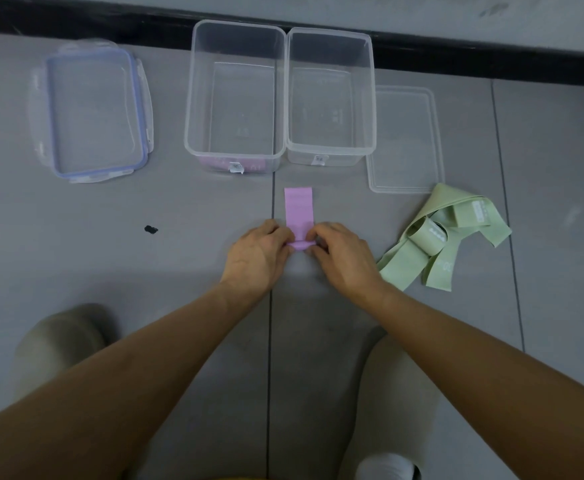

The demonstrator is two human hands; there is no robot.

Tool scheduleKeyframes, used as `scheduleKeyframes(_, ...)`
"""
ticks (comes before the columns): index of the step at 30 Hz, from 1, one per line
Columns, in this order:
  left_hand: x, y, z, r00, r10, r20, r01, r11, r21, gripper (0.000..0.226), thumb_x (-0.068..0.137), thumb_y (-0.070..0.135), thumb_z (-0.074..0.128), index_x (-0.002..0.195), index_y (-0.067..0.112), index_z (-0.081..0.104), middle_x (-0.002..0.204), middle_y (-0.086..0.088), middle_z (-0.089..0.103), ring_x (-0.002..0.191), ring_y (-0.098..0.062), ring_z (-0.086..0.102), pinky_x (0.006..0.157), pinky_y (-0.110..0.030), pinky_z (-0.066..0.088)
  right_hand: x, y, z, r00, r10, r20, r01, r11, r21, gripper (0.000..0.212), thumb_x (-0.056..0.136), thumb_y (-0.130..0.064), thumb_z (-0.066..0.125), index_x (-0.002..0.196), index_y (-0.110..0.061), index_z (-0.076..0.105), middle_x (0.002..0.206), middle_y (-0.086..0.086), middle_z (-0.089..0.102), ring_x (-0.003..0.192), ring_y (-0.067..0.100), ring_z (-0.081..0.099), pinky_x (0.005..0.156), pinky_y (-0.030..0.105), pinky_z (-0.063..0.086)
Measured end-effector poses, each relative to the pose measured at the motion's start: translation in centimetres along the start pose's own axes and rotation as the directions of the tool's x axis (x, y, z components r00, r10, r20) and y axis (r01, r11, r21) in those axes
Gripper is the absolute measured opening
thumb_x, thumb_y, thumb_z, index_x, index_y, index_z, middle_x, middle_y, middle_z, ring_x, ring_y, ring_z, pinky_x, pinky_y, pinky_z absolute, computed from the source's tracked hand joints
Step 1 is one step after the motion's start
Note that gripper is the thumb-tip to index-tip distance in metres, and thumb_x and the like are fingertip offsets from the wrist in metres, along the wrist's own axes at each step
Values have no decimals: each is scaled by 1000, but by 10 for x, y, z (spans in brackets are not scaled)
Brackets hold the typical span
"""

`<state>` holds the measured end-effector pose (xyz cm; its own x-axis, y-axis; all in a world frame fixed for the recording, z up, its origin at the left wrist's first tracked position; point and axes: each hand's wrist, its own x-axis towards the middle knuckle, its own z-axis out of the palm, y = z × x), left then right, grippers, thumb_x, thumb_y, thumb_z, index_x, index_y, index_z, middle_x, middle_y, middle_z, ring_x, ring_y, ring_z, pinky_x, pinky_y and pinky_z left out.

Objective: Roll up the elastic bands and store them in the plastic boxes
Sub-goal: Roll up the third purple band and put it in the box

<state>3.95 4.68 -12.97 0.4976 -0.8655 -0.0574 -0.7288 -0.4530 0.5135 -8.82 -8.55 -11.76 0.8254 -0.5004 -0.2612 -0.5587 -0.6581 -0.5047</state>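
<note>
Two hands meet at the middle of my feed: the left hand (259, 254) and the right hand (342, 254) both pinch the near end of a purple band (299, 209), fingertips curled onto a small tight roll that shows between them. From that roll the band lies flat on the gray floor (179, 278), running straight away from the person toward the boxes, its far end just short of them. Beyond it stand two clear plastic boxes side by side, walls touching, both open at the top: the left box (198, 98) is the bigger one, and the right box (346, 155) sits against its right side. A purple tint shows low through the left box's front wall, but I cannot tell whether that is something inside or a reflection. Each box carries a small white label on its near wall. Well left of the boxes lies a lid with a blue seal (52, 112), and a plain clear lid (404, 140) lies just beside the right box. Near the right hand, a loose tangle of green bands (450, 237) sprawls on the floor, its far edge touching the clear lid's near corner. One dark spot (151, 230) marks the floor to the left of the hands.
</note>
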Motion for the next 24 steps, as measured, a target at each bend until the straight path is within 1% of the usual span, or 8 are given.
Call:
scheduleKeyframes(3,0,0,-1,1000,-7,-28,6,999,-37,12,88,26,65,96,18,68,92,-4,62,74,-30,62,64,-34,48,3,-2,-1,999,31,9,-31,999,14,16,95,-29,57,109,-23,64,108,0,63,99,21,60,82,37,49)
scheduleKeyframes(7,-2,-3,1,1000,23,10,-23,999,-26,19,83,33,70,94,17,67,92,-3,61,74,-28,61,61,-33,47,5,-2,-1,999,48,26,-49,998,35,17,95,-28,58,109,-22,65,108,1,63,100,21,59,84,37,48)
scheduleKeyframes(10,-3,-6,2,999,24,31,-23,999,-35,21,86,36,62,95,17,67,93,-3,61,77,-28,61,63,-37,51,0,-2,1,998,38,50,-39,999,36,17,96,-30,57,108,-21,65,108,1,62,98,22,60,83,37,48)
scheduleKeyframes(13,-6,-7,3,997,49,62,-45,997,-59,23,87,39,56,96,20,66,95,-1,59,80,-26,60,66,-36,50,-6,-2,5,999,25,47,-26,999,25,16,97,-29,55,107,-20,65,107,1,61,95,22,60,80,36,47)
scheduleKeyframes(16,-12,-9,4,994,70,84,-66,997,-46,24,88,40,52,97,21,63,96,0,57,83,-24,59,66,-35,48,-13,-1,8,999,14,53,-15,1000,17,17,96,-29,55,106,-19,65,105,1,60,92,22,60,77,34,46)
scheduleKeyframes(20,-11,-9,6,993,67,93,-66,998,-17,23,89,38,52,98,19,63,97,-2,58,85,-27,59,69,-37,47,-17,-7,8,1000,28,-8,-27,998,52,17,95,-27,57,110,-21,61,107,-1,59,90,19,59,76,32,45)
scheduleKeyframes(22,-8,-9,5,994,62,84,-62,998,-9,28,91,44,48,96,21,64,96,-1,59,86,-25,59,70,-36,48,-14,-11,7,999,33,-10,-33,998,52,14,94,-29,57,105,-23,62,104,-1,58,88,21,60,77,35,48)
scheduleKeyframes(24,-7,-9,5,995,43,86,-41,999,-22,24,92,44,54,95,22,64,96,1,59,85,-25,59,69,-35,48,-12,-11,4,1000,24,14,-25,999,24,13,93,-33,58,102,-25,63,100,-2,57,85,21,60,76,36,49)
